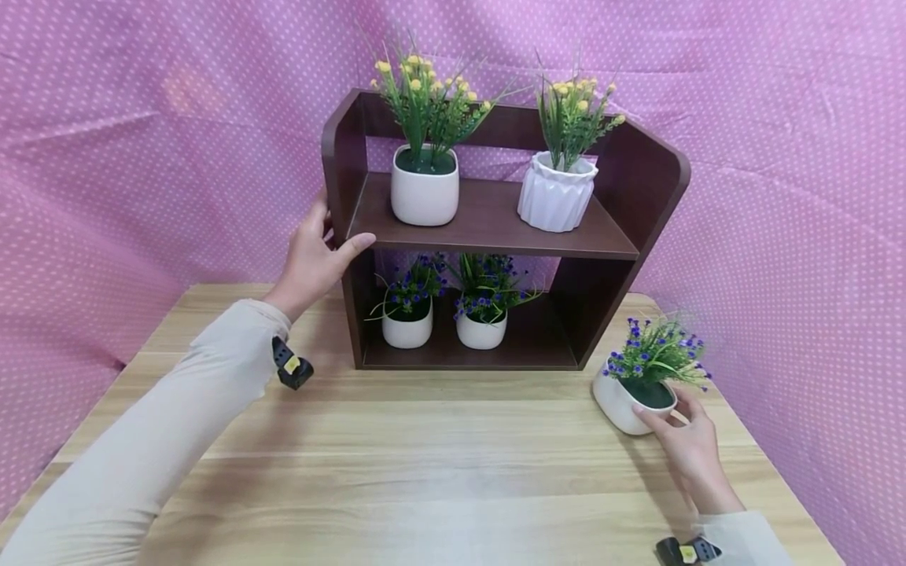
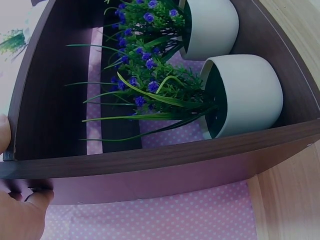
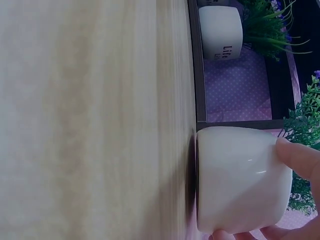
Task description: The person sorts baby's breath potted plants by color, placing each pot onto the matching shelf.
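Note:
A dark brown two-tier shelf [image 1: 495, 242] stands at the back of the table. My left hand [image 1: 311, 255] grips its left side, thumb over the front edge of the middle board and fingers behind the side panel. At the table's right, my right hand [image 1: 690, 444] holds a white pot [image 1: 623, 401] of blue-purple flowers by its rim. In the right wrist view the thumb lies at that pot's [image 3: 245, 180] rim and the fingers reach round its far side. Two similar blue-flowered pots [image 1: 406, 326] stand side by side on the lower tier.
On the upper tier stand a smooth white pot [image 1: 425, 189] and a ribbed white pot [image 1: 557, 192], both with yellow flowers. A light wood table [image 1: 425, 464] lies beneath. Pink dotted cloth [image 1: 177, 141] hangs behind and at both sides.

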The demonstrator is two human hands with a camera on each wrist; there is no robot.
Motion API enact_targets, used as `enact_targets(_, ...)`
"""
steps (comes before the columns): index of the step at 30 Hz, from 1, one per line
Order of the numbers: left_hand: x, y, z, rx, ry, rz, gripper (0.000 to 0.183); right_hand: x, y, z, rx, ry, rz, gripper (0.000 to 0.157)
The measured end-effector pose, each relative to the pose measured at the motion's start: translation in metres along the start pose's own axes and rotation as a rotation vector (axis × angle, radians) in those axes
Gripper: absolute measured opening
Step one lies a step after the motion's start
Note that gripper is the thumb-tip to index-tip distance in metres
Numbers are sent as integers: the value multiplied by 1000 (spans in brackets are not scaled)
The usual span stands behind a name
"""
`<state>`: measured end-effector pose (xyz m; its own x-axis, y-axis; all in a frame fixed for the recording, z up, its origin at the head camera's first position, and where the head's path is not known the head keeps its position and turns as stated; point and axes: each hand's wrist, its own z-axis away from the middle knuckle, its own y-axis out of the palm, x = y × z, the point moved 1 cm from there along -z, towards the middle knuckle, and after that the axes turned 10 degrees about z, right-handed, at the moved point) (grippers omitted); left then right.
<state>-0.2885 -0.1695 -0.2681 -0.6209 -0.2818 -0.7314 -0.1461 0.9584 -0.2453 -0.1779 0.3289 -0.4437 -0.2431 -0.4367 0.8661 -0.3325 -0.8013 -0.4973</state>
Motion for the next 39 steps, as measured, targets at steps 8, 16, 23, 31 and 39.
enact_targets(8,0,0,-1,-6,-11,-3,77,1,0,9,35,-37,89,84)
enact_targets(16,1,-1,-1,-7,-9,-17,78,10,4,23,64,-103,77,78)
enact_targets(23,1,-1,-1,-10,-25,-12,77,24,15,31,103,-148,50,75)
enact_targets(31,1,0,-1,-1,1,5,79,36,34,30,116,-175,13,77)
enact_targets(39,0,-1,0,3,3,9,79,47,55,23,111,-183,-71,79)
